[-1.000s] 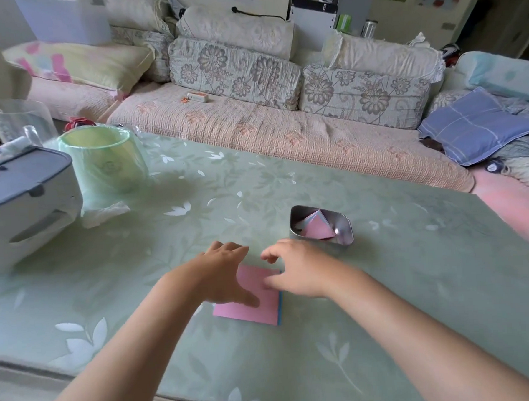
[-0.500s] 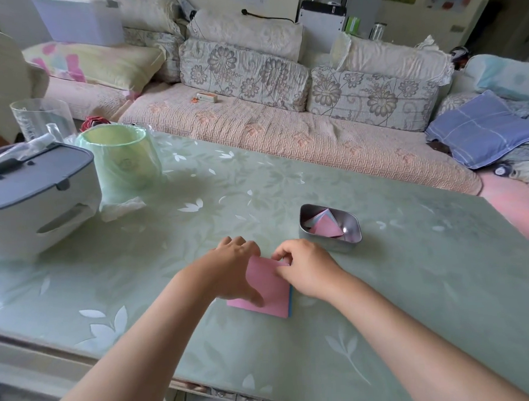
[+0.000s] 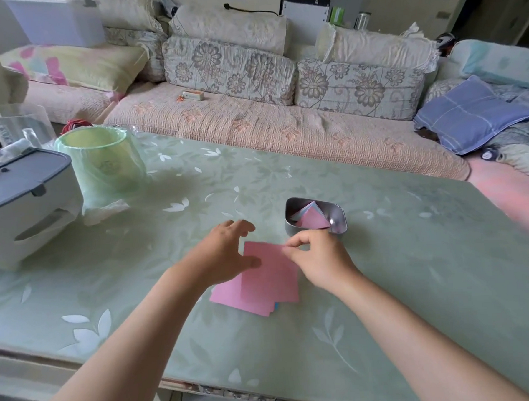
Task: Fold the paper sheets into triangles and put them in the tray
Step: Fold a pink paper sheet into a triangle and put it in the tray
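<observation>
Left grip (image 3: pixel 226 254) fingers spread, thumb on pink stack (image 3: pixel 228 297) mid-counter (image 3: pixel 414 284). Right grip (image 3: pixel 318 255) pinches far corner of top pink sheet (image 3: pixel 270 276), flat, unfolded. Metal tray (image 3: pixel 291 229) just beyond right grip, folded triangles (image 3: pixel 312 218) inside. Grey appliance (image 3: pixel 24 209), green bin (image 3: pixel 105 168) far left. Counter runs wide rightward; sofa (image 3: pixel 253 130) past far edge.

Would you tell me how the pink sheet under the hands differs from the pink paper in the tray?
The pink sheet is unfolded and four-cornered; the folded paper in the tray is a triangle. The right hand pinches the sheet's far corner; the folded paper lies untouched. Both are pink.
</observation>
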`<state>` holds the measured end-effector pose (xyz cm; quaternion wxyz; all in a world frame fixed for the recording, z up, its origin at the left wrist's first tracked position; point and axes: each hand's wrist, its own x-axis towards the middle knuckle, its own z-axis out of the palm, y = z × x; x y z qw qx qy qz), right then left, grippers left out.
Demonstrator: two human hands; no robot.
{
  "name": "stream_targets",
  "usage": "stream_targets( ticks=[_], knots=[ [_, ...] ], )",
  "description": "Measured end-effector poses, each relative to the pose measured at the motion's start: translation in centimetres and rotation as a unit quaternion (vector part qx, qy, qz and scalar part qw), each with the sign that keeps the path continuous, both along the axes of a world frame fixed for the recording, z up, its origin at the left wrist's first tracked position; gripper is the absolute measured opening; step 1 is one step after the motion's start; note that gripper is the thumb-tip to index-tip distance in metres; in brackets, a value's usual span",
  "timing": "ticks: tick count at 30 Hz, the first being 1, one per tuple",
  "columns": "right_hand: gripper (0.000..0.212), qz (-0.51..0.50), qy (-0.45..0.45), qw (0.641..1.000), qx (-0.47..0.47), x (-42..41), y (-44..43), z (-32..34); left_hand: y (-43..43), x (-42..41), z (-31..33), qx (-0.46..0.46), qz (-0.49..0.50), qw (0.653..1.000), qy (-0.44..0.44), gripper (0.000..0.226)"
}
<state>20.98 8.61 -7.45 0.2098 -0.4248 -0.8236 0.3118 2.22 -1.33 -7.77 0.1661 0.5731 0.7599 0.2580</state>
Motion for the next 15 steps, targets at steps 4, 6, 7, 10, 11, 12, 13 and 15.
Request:
stream_targets(
  ticks=[4, 6, 7, 10, 11, 12, 13, 15],
  knots=[
    [0.014, -0.019, 0.116, 0.989, -0.087, 2.8, 0.5, 0.8, 0.9, 1.9, 0.7, 0.032, 0.020, 0.995, -0.093, 0.019],
    [0.011, -0.018, 0.144, 0.984, -0.101, 4.3, 0.5, 1.0, 1.5, 3.1, 0.7, 0.032, 0.025, 0.987, -0.158, 0.011],
    [0.009, -0.014, 0.148, 0.983, -0.104, 5.0, 0.5, 1.0, 1.6, 3.7, 0.8, 0.028, 0.028, 0.980, -0.197, 0.005],
    [0.015, -0.004, 0.123, 0.988, -0.092, 6.9, 0.7, 0.5, 2.2, 5.1, 0.8, 0.019, 0.041, 0.961, -0.273, 0.007],
    [0.021, -0.003, 0.106, 0.991, -0.078, 7.5, 0.7, 0.2, 2.4, 5.3, 0.8, 0.018, 0.050, 0.956, -0.287, 0.007],
    [0.029, -0.001, 0.087, 0.994, -0.060, 8.0, 0.6, 0.0, 2.7, 5.5, 0.8, 0.016, 0.059, 0.953, -0.297, 0.005],
    [0.037, 0.005, 0.071, 0.997, -0.037, 8.5, 0.5, -0.2, 2.9, 5.7, 0.8, 0.012, 0.064, 0.950, -0.305, 0.005],
    [0.057, 0.039, 0.044, 0.998, 0.026, 9.2, 0.2, -0.1, 3.1, 6.2, 0.8, -0.005, 0.067, 0.947, -0.314, 0.006]
  ],
)
